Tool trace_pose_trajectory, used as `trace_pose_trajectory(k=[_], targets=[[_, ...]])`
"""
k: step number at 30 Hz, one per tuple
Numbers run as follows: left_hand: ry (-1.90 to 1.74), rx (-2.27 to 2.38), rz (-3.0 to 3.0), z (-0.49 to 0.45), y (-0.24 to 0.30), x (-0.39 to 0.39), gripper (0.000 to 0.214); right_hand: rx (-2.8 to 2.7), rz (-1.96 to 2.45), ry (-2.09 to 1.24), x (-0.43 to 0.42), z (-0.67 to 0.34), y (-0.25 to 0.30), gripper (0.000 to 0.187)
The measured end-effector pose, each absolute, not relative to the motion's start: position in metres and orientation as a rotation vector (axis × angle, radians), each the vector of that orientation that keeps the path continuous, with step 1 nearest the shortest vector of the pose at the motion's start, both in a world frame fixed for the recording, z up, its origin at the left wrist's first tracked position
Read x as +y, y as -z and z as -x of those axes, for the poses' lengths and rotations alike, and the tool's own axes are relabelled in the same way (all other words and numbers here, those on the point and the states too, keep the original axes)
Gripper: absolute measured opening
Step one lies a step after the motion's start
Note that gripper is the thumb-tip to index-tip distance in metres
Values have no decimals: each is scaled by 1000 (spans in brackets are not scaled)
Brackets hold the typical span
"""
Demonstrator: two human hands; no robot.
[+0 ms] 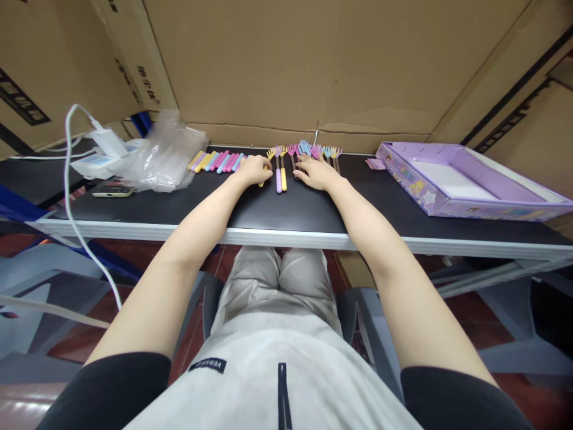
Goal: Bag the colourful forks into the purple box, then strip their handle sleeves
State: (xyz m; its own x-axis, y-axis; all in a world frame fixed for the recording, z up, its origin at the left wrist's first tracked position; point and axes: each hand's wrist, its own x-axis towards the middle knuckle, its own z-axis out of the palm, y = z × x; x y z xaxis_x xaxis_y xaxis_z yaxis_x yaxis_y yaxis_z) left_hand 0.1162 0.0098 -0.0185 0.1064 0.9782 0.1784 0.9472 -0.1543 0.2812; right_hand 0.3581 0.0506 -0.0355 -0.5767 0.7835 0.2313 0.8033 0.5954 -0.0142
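My left hand (255,170) has its fingers curled down over a back scratcher, whose yellow handle end (261,184) shows below them. Two back scratchers, one with a purple handle (278,181) and one with a yellow handle (283,180), lie side by side between my hands. My right hand (317,172) rests with fingers apart over several back scratchers, whose pink, blue and yellow claw heads (305,147) stick out beyond it; their handles are mostly hidden. Left of my left hand is a row of pink, blue and yellow handles (219,162).
At right stands an open purple display box (441,206). Clear plastic bags (156,158), a phone-like device (113,190) and a white charger on a power strip (108,143) lie at left. Cardboard (313,65) walls the back; a metal edge (286,238) runs along the front.
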Motion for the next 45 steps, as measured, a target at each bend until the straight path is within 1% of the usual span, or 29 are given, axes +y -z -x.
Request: trace_pose_trajectory(k=[5, 10, 13, 18, 22, 28, 34, 40, 45], targets=[[-508, 1984, -2255, -115, 20, 12, 48, -2611, 1287, 175, 57, -359, 37, 54], [-735, 1905, -2248, -109, 30, 23, 60, -2607, 1243, 182, 64, -361, 40, 55], [-848, 1858, -2247, -106, 36, 28, 62, -2607, 1236, 187, 64, -362, 40, 58], [-877, 1793, -2300, -107, 33, 26, 59, -2582, 1216, 172, 64, -364, 39, 58], [-810, 1792, -2381, -112, 27, 20, 53, -2571, 1223, 183, 67, -364, 40, 63], [-802, 1690, -2514, -111, 29, 25, 45, -2524, 1186, 180, 64, -363, 39, 65], [-783, 1607, -2640, -113, 32, 28, 33, -2498, 1043, 222, 57, -356, 35, 61], [-857, 1454, -2704, -118, 31, 20, 35, -2508, 1004, 267, 65, -350, 35, 56], [-766, 1524, -2763, -119, 26, 12, 39, -2581, 1048, 357, 62, -347, 30, 60]])
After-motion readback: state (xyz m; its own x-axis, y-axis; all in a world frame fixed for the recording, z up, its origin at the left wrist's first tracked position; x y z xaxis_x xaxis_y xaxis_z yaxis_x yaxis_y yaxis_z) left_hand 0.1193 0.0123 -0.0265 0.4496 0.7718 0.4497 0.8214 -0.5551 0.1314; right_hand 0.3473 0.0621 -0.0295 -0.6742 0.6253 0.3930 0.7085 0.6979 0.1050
